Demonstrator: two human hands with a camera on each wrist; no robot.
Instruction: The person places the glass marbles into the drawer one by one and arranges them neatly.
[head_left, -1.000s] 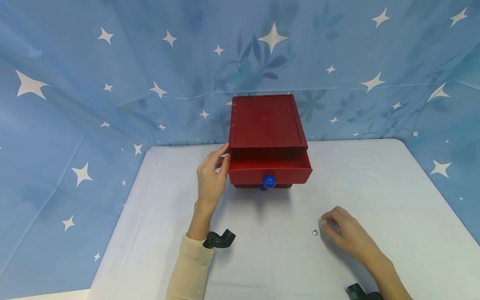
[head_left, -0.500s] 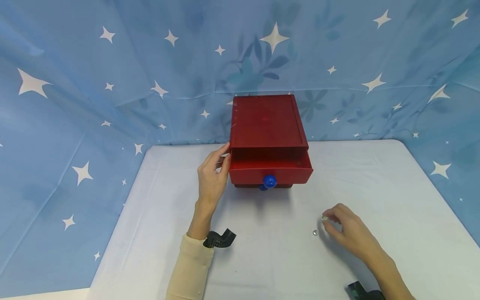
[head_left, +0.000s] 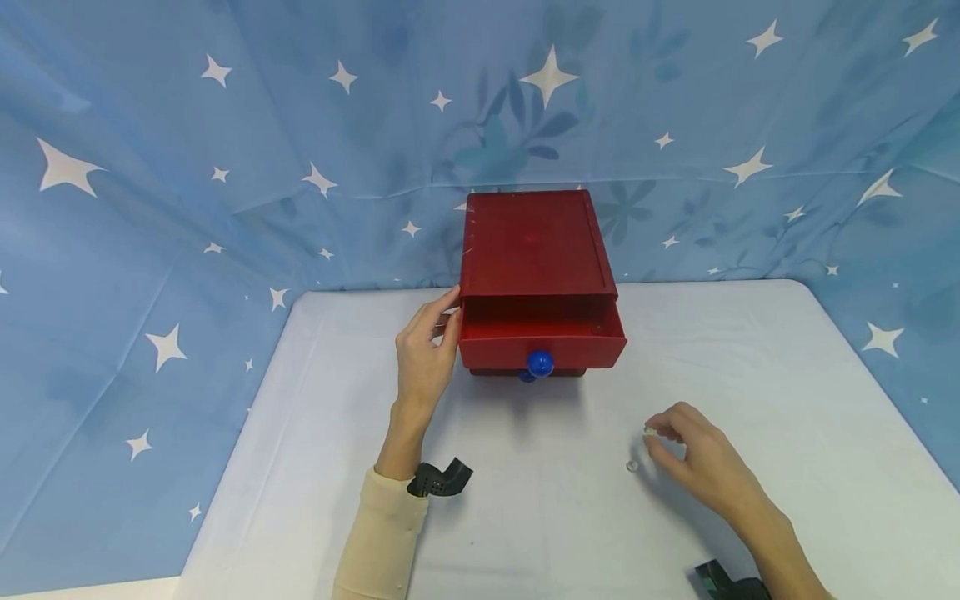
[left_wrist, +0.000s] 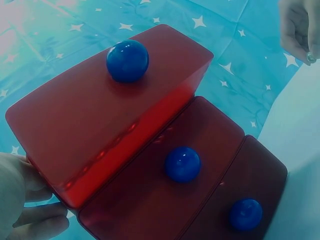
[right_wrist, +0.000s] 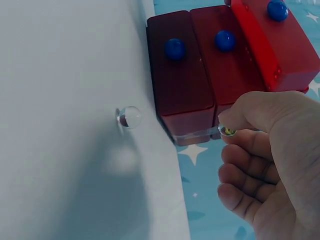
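Note:
A small red drawer cabinet [head_left: 532, 242] stands at the back of the table, its top drawer [head_left: 536, 352] pulled out. Each of its several visible parts shows plainly in the left wrist view: a blue round knob [left_wrist: 127, 61] sits on the top drawer's front. My left hand [head_left: 423, 358] rests its fingertips against the cabinet's left side, beside the drawer. Between thumb and index finger my right hand [head_left: 701, 454] pinches a glass marble [right_wrist: 228, 131] with a yellow-green core. A clear marble [right_wrist: 130, 117] lies on the table close to that hand.
White cloth covers the table [head_left: 540, 517]. Behind it hangs a blue curtain [head_left: 337, 133] with white stars. Two lower drawers [right_wrist: 180, 70] of the cabinet are pushed in. A tiny speck shows inside the top drawer, too small to identify.
My right hand has moved slightly up and away with the pinched marble. The other marble stays in about the same place, and my left hand has kept still against the cabinet.

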